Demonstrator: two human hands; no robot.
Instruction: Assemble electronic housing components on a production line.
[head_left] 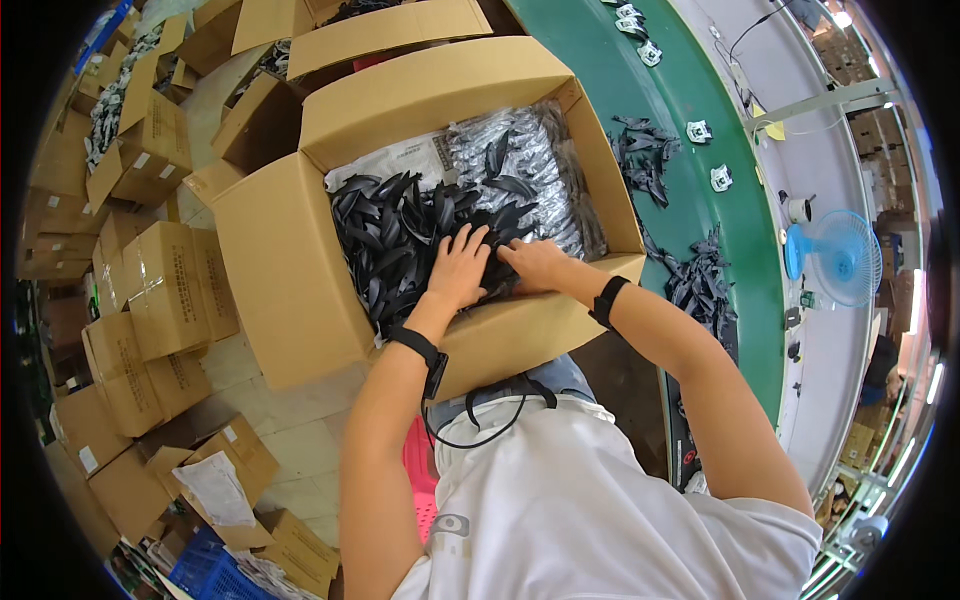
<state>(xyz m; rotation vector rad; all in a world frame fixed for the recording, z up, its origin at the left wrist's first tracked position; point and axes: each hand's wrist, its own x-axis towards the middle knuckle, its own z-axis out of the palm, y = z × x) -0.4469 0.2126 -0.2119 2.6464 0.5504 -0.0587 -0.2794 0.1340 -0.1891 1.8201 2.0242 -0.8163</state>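
Many loose black curved plastic pieces (385, 235) lie heaped in an open cardboard box (285, 265) in front of me. My left hand (461, 266) rests on the heap near the box's front wall, its fingers spread over the pieces. Just to its right, my right hand (532, 264) reaches in with bent fingers. Its fingertips are hidden among the pieces, so what they hold cannot be made out. Behind and to the right of the heap are clear plastic-wrapped packs (535, 160). A few loose black pieces lie on top of these packs.
A green conveyor belt (740, 240) runs along the right, carrying piles of black pieces (700, 280) and several small white parts (699, 131). Beyond it stands a blue fan (840, 258). Stacked cartons (175, 290) fill the left; a blue crate (210, 568) sits at lower left.
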